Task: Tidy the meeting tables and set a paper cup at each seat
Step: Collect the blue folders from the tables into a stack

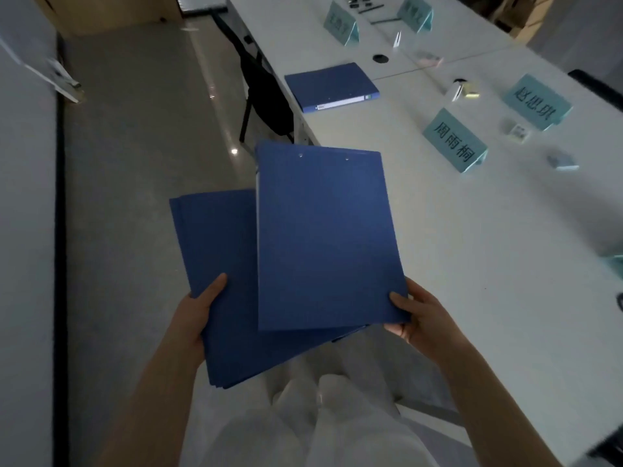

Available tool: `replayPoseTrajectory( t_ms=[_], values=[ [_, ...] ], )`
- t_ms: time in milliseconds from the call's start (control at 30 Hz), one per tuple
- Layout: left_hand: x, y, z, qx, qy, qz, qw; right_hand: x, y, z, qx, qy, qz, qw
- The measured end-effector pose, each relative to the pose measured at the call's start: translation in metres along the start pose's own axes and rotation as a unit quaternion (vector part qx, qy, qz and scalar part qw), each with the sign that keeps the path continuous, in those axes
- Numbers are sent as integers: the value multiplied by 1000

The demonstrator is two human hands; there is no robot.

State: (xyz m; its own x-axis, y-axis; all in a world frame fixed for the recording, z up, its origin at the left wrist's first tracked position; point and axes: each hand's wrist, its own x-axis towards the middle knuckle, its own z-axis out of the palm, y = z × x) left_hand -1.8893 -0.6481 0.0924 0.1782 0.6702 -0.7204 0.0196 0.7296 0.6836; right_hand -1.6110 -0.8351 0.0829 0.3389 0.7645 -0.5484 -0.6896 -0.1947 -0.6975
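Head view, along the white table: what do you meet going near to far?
Folder held in the right hand → name card nearest the camera → closed blue folder lying flat on the table → round cable hole → far name card → pens at the far end.

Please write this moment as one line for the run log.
left hand: holds lower folder stack | right hand: holds top folder | table: one folder left, name cards | paper cups: none visible
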Motion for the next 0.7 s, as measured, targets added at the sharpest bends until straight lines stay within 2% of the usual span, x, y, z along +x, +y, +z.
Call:
replayPoseTrajectory(
  t_ms=[133,233,333,400,467,533,600,700],
  values=[
    [-3,4,-18,-9,21,16,1000,5,8,34,-110,-45,8,993],
    [-6,8,-28,-13,20,26,999,13,24,50,-172,-51,16,984],
    [-7,11,-44,-18,19,32,999,23,33,67,-267,-60,0,962],
    [-4,15,-58,-14,28,34,999,32,37,77,-385,-65,-34,920],
    [0,19,-68,-13,37,37,999,39,37,87,-514,-65,-56,854],
    [6,26,-73,-26,40,32,998,53,40,93,-569,-79,-45,817],
    [14,35,-73,-28,41,25,998,67,38,107,-530,-96,-5,843],
    [29,50,-69,-17,41,19,999,91,29,125,-401,-80,86,909]
  ],
)
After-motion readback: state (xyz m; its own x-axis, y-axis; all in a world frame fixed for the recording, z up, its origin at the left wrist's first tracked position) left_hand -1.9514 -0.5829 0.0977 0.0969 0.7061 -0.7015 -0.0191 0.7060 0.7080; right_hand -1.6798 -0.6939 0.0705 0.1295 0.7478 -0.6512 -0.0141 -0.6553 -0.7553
